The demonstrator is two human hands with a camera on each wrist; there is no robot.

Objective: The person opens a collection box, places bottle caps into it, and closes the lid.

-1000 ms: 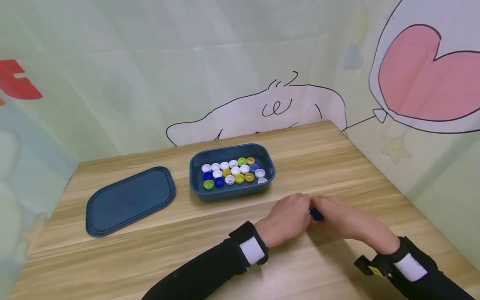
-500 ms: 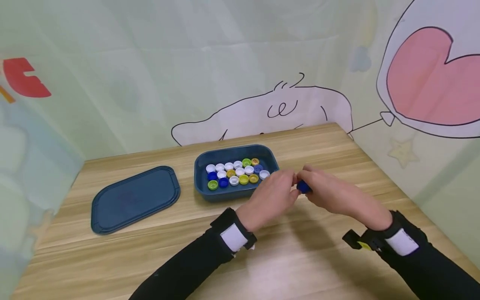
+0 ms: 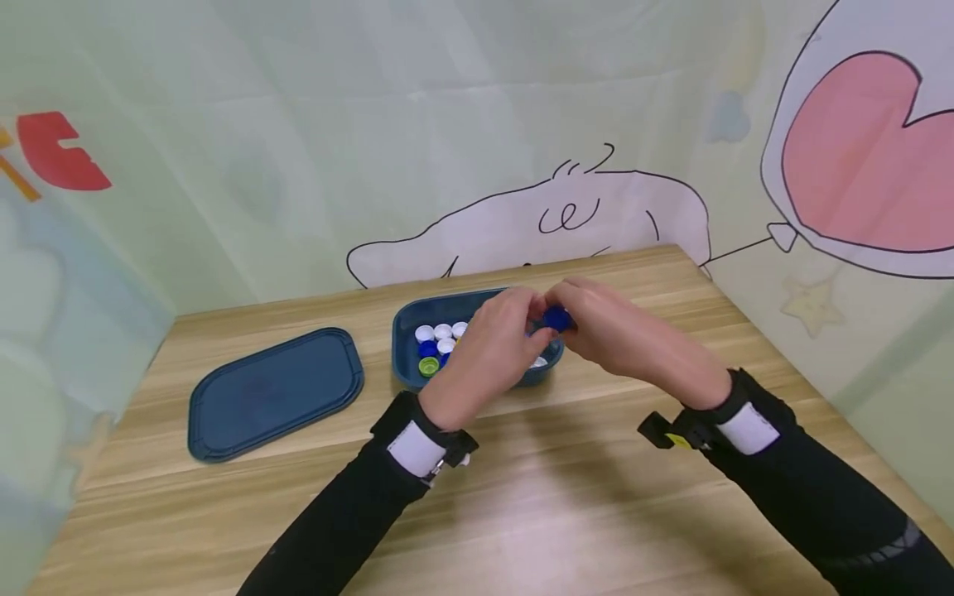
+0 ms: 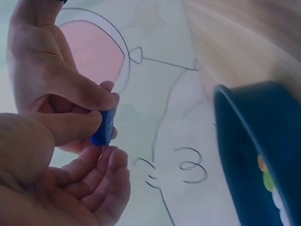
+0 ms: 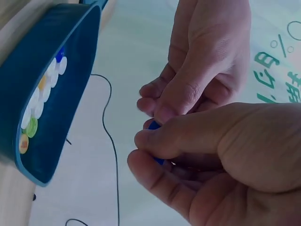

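Note:
A dark blue bottle cap point(image 3: 557, 319) is held up between the fingertips of both hands. My left hand point(image 3: 484, 352) pinches it from the left, its thumb point(image 4: 80, 128) on the cap's side. From the right, my right hand point(image 3: 626, 338) grips the same cap between thumb point(image 5: 164, 136) and fingers, which hide much of it. Both hands are over the right part of a dark blue plastic bin point(image 3: 447, 308). Inside lie several bottle caps in rows, among them a green cap point(image 3: 428, 367) and a white cap point(image 3: 425, 334); the left hand covers others in the head view.
Left of the bin, a flat dark blue lid point(image 3: 276, 393) lies on the wooden table point(image 3: 522, 513). Behind the table hangs a printed cloth backdrop point(image 3: 298, 165), which also runs along the right side.
Both hands, with the blue cap between them, have risen from the table right of the bin and moved left and away, now overlapping the bin. The head view has shifted slightly.

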